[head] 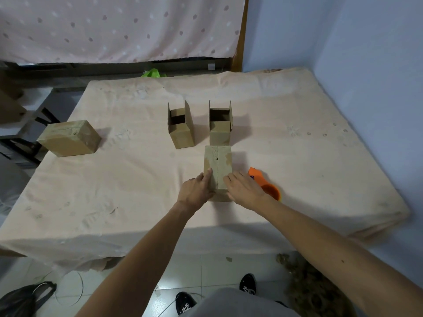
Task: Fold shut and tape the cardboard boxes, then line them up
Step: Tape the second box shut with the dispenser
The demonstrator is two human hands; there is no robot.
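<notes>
A closed cardboard box [218, 163] stands near the middle of the table, its two top flaps meeting in a seam. My left hand [196, 191] lies against its near left side with fingers reaching onto the top. My right hand [243, 188] rests flat against its near right side. Behind it stand two boxes with flaps up: one open box [181, 133] on the left and another open box [220, 131] directly behind. A taped box [69, 138] sits at the far left. An orange tape dispenser [265, 183] lies just right of my right hand.
The table [137, 179] wears a peach cloth and meets a blue wall [366, 65] on the right. A curtain [114, 28] hangs behind. On the tiled floor lie a black bag [25, 298] and a brown heap [309, 284].
</notes>
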